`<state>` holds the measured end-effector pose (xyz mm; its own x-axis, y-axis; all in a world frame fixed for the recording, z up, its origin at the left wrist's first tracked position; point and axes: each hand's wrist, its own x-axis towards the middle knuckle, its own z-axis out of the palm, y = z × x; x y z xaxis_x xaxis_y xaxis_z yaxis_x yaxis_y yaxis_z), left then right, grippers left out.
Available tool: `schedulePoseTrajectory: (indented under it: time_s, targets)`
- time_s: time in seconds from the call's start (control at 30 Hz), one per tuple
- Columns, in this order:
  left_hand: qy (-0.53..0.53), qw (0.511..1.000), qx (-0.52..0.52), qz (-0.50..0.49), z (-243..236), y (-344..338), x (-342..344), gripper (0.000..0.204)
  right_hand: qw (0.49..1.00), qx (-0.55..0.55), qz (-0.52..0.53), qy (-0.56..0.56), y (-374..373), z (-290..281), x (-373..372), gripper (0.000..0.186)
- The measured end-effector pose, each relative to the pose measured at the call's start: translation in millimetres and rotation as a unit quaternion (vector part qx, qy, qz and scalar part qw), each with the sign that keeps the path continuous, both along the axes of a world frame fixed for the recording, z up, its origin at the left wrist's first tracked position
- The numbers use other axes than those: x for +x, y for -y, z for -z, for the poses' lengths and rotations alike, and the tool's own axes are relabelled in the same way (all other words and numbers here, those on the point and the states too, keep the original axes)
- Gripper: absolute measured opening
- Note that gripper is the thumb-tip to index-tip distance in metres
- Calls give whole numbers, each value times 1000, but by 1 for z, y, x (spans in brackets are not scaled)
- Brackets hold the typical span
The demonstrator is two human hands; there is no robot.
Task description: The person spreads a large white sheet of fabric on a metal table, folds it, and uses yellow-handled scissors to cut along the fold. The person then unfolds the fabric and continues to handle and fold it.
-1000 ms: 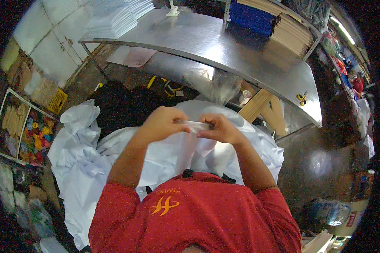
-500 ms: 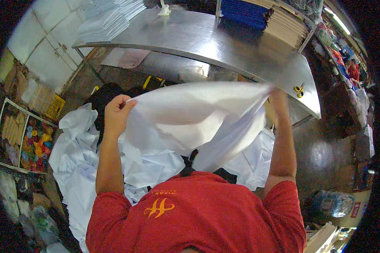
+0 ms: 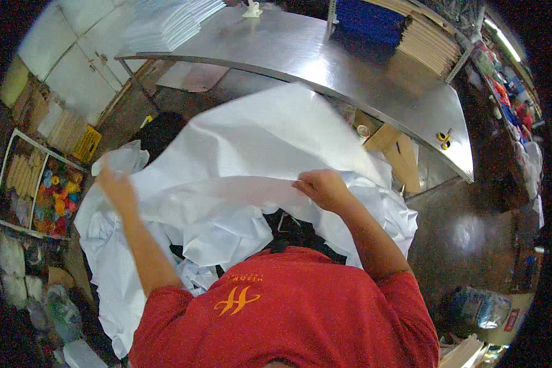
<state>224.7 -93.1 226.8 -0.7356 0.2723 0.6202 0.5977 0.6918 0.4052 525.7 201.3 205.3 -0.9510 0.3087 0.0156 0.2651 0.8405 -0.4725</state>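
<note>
A large sheet of white cloth point(image 3: 251, 132) billows in front of me, its far part raised toward the metal table. My right hand point(image 3: 324, 189) is closed, pinching the cloth's near edge around the middle. At the left, my left hand point(image 3: 118, 189) is smeared by motion but looks closed at the left end of that same edge, which stretches between both hands. More of the white fabric point(image 3: 227, 236) lies in loose folds below and spreads to both sides of me, hiding what is under it.
Beyond the cloth stands a metal table point(image 3: 276, 43) bearing folded white stacks point(image 3: 165, 27), blue stacks point(image 3: 369, 27), beige stacks point(image 3: 428, 46) and yellow-handled scissors point(image 3: 444, 140). Cardboard point(image 3: 392, 153) sits under its right part. A divided bin point(image 3: 37, 184) with colourful spools is at far left.
My left hand has moved outward to the left and my right hand inward and down. The cloth, earlier held up between them, now billows toward the table.
</note>
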Motion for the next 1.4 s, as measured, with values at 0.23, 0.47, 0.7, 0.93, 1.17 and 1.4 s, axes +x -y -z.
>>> schedulePoseTrajectory:
  time_s: [0.23, 0.47, 0.7, 0.93, 1.17, 1.4]
  targets:
    - [155, 892, -56, 420, -14, -120, 140, 22, 986, -23, -96, -134, 12, -30, -20, 31]
    - [168, 947, 114, 248, -25, -64, 71, 15, 992, -129, 8, 13, -28, 57, 15, 20]
    - [2, 945, 48, 323, -26, -119, 132, 39, 984, -41, 26, -172, -2, -1, -18, 20]
    - [165, 925, 98, 328, -23, -102, 118, 23, 997, -21, 1, -78, -13, -19, -1, 19]
    - [278, 906, 156, 279, -22, -96, 104, 21, 971, -123, 143, -147, -67, 55, 54, 16]
    - [57, 952, 105, 280, 34, -137, 67, 22, 801, -332, 322, -381, -117, 6, 106, 12]
